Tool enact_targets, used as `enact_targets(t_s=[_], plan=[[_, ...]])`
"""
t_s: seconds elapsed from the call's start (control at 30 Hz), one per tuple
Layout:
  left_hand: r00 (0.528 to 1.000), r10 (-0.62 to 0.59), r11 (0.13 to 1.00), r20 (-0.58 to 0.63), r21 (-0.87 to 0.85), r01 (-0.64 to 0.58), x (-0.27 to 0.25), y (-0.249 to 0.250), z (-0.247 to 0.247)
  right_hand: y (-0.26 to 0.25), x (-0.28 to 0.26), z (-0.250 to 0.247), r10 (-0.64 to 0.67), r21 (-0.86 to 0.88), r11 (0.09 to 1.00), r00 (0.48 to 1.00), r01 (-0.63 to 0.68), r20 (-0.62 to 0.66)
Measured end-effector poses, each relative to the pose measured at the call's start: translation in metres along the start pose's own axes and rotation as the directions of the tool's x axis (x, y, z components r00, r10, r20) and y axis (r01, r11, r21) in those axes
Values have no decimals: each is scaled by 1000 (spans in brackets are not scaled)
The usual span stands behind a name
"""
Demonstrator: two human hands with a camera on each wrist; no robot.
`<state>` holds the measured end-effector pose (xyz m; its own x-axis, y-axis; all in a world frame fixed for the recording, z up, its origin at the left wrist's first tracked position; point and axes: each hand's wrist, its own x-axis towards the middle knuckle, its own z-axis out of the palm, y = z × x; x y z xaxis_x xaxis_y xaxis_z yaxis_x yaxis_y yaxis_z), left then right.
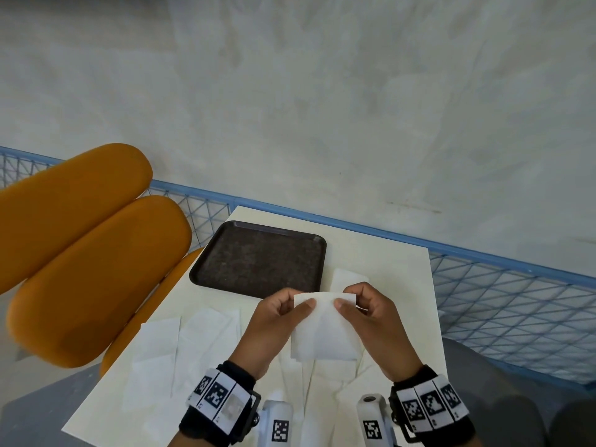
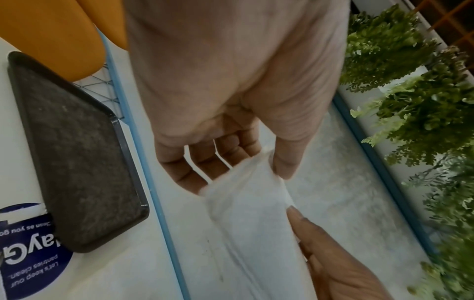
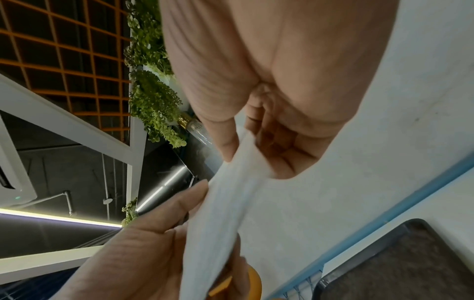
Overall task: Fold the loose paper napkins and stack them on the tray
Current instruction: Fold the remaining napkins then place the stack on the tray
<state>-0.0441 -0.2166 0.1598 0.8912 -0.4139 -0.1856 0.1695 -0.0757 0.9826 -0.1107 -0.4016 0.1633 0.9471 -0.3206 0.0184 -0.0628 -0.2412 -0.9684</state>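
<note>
Two hands (image 1: 325, 312) on one napkin (image 1: 322, 330)

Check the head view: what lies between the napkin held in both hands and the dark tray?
Nothing lies there. In the head view the held napkin, pinched by the left hand and right hand, has its top edge close to the tray, with only bare white table between.

Head view: both forearms cut off at bottom edge; near edge of surface (image 1: 380, 253) out of frame. Fingers of left hand (image 1: 274, 321) and right hand (image 1: 374, 317) hidden behind held napkin (image 1: 322, 330), thumbs alone show. Blue sticker (image 2: 28, 253) partly under tray (image 2: 77, 152), text cropped at the left wrist view's edge.
</note>
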Motion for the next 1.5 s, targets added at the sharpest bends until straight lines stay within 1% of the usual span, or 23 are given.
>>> enact_targets(t_s=[0.1, 0.2, 0.23, 0.3, 0.4, 0.47, 0.53, 0.63, 0.7, 0.8, 0.87, 0.9, 0.97, 1.0, 1.03, 1.07, 1.1, 1.17, 1.23, 1.27, 1.33, 1.4, 1.5], plan=[[1000, 10, 1000, 3, 3, -10, -1, 1, 4, 2, 0, 0, -20, -55, 998, 999, 17, -51], [996, 84, 991, -11, 102, -82, 1, 3, 14, 0, 0, 5, -101, -156, 984, 986, 80, -134], [993, 109, 986, -35, 128, -103, 2, 4, 19, -2, 0, 8, -130, -179, 979, 977, 99, -172], [983, 135, 980, -128, 161, -114, 4, 3, 29, -4, 3, 13, -171, -213, 970, 952, 118, -254], [951, 158, 972, -266, 214, -101, 9, -2, 36, -3, 7, 17, -182, -250, 963, 927, 101, -329], [932, 211, 955, -293, 267, -132, 11, -5, 37, -4, 7, 17, -208, -269, 956, 911, 114, -356], [918, 253, 938, -306, 310, -155, 12, -8, 38, -3, 4, 17, -269, -285, 944, 889, 167, -371], [912, 263, 927, -315, 344, -148, 10, -12, 41, 3, 1, 18, -342, -315, 922, 856, 225, -388], [901, 293, 914, -319, 369, -167, 8, -13, 41, 10, 1, 20, -318, -299, 932, 857, 205, -404], [894, 337, 893, -295, 400, -205, 7, -15, 41, 23, 3, 23, -225, -245, 961, 877, 128, -425], [907, 306, 903, -288, 391, -181, 10, -21, 40, 27, 2, 24, -176, -211, 973, 898, 96, -404], [912, 285, 908, -296, 388, -158, 12, -26, 37, 30, 0, 23, -140, -183, 980, 922, 78, -360], [913, 244, 918, -326, 382, -110, 19, -37, 30, 33, -3, 20, -34, -78, 997, 980, 19, -196], [912, 230, 921, -340, 380, -90, 22, -42, 25, 33, -4, 17, 23, 10, 1000, 995, -22, -97], [911, 220, 920, -349, 385, -75, 23, -46, 22, 34, -7, 14, 63, 83, 995, 998, -61, -18], [910, 217, 915, -354, 399, -62, 25, -49, 19, 38, -6, 11, 81, 114, 990, 996, -84, 31], [912, 209, 908, -352, 415, -48, 27, -52, 16, 44, -4, 9, 94, 108, 989, 995, -99, 45], [924, 169, 916, -343, 402, -18, 29, -58, 11, 58, 6, 3, 141, 104, 984, 990, -143, 23], [924, 87, 942, -372, 332, 45, 28, -66, 2, 78, 28, -6, 213, 132, 969, 977, -208, -27], [916, 44, 952, -399, 296, 83, 26, -72, -5, 92, 42, -12, 254, 142, 960, 964, -242, -77], [900, -42, 955, -434, 246, 164, 19, -90, -21, 123, 75, -26, 328, 141, 943, 920, -303, -215], [890, -149, 938, -431, 224, 265, 8, -113, -39, 149, 105, -37, 358, 101, 933, 871, -345, -335], [859, -294, 874, -418, 245, 419, -14, -147, -64, 180, 137, -45, 390, 81, 917, 830, -392, -398]])
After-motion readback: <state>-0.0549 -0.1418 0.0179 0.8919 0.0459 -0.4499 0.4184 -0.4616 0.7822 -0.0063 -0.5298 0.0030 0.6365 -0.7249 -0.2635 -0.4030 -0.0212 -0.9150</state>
